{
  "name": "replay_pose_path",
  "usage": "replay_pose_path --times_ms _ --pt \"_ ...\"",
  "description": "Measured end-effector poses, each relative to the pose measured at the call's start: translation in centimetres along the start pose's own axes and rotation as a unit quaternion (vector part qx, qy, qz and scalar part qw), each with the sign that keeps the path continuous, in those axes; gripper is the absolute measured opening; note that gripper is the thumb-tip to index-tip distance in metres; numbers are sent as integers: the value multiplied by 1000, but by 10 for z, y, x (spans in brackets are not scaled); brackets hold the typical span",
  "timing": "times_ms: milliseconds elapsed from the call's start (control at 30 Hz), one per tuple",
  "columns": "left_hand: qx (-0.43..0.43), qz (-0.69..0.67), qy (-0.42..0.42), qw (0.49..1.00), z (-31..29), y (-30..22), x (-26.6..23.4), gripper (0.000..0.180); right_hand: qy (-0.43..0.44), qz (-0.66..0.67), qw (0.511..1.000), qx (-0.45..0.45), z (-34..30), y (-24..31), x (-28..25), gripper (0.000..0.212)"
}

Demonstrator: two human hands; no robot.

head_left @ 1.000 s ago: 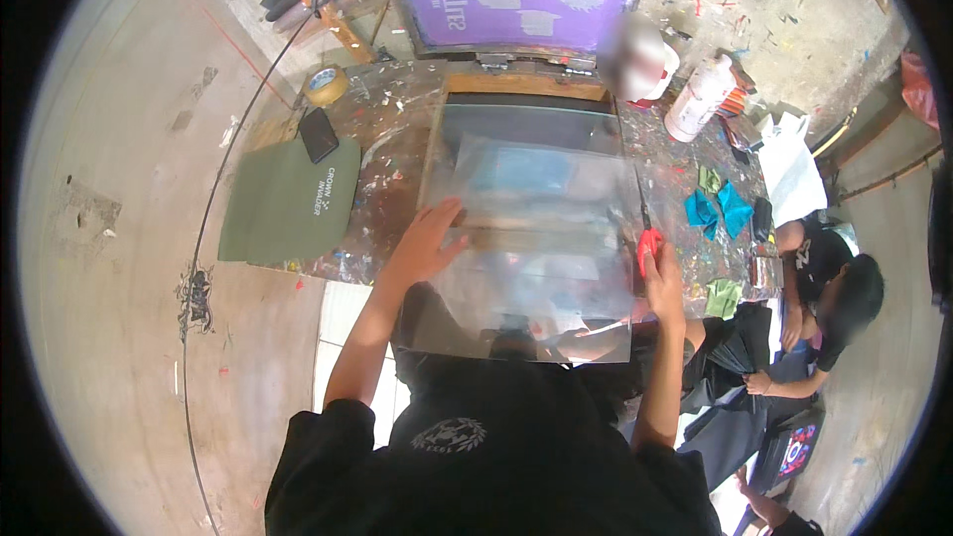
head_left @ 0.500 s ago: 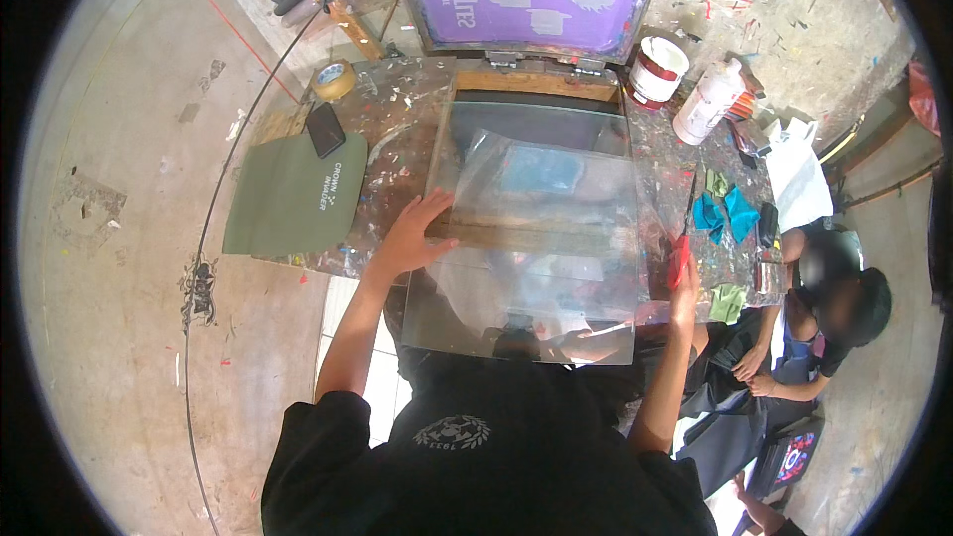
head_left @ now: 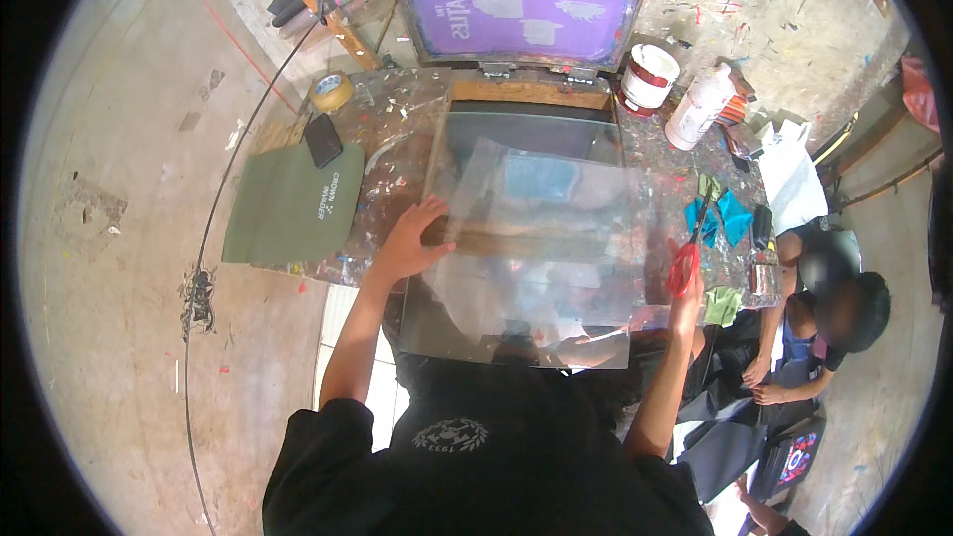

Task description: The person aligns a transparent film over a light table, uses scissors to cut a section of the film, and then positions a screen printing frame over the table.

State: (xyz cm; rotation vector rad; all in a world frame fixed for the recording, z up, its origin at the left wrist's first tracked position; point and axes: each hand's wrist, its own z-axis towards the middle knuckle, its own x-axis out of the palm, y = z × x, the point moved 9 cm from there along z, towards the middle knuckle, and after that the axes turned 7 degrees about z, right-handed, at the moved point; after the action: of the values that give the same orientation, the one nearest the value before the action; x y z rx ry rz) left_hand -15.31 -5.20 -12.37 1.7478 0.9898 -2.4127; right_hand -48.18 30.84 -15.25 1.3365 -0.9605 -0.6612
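A pair of red-handled scissors [head_left: 683,270] is in my right hand [head_left: 687,303], held beside the right edge of the glass pane, dark blades pointing away from me. My left hand [head_left: 409,243] rests at the left edge of the clear glass pane [head_left: 476,323], its thumb and fingers spread. The pane lies over a wooden-framed opening in the table and reaches past the near edge. On it is a wrinkled transparent film [head_left: 596,203], with a light-blue rectangle [head_left: 541,177] showing near its far part.
A hinged purple-and-blue printing screen [head_left: 526,10] stands raised behind. At left lie a green printed panel [head_left: 288,213], a phone [head_left: 324,140] and a tape roll [head_left: 332,91]. At right are a paint tub [head_left: 650,77], a bottle [head_left: 698,107], teal scraps [head_left: 733,218] and a seated person [head_left: 824,288].
My right hand has tilted the scissors, so their blades now lean rightward and the red handles show more openly. My left hand stays at the pane's edge. The view has shifted slightly.
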Motion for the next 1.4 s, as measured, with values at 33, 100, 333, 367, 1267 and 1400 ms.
replay_pose_path --times_ms 33,100,333,367,1267,1400 --pt "-2 2 -6 1000 0 0 -1 64 0 0 1000 0 -2 3 1 59" --pt "0 -5 -9 1000 1 3 2 60 -3 -23 999 -30 -8 15 5 59" --pt "-37 -57 -34 997 17 5 -1 40 6 8 1000 -18 -22 22 0 55" --pt "-31 -65 -30 997 24 -4 -3 40 -3 3 1000 -20 -25 23 -4 55" --pt "294 76 191 933 17 -182 97 77 -40 52 995 -70 -106 78 17 33" --pt "266 144 250 920 25 -133 87 60 -82 -5 990 -115 -97 76 -5 23"
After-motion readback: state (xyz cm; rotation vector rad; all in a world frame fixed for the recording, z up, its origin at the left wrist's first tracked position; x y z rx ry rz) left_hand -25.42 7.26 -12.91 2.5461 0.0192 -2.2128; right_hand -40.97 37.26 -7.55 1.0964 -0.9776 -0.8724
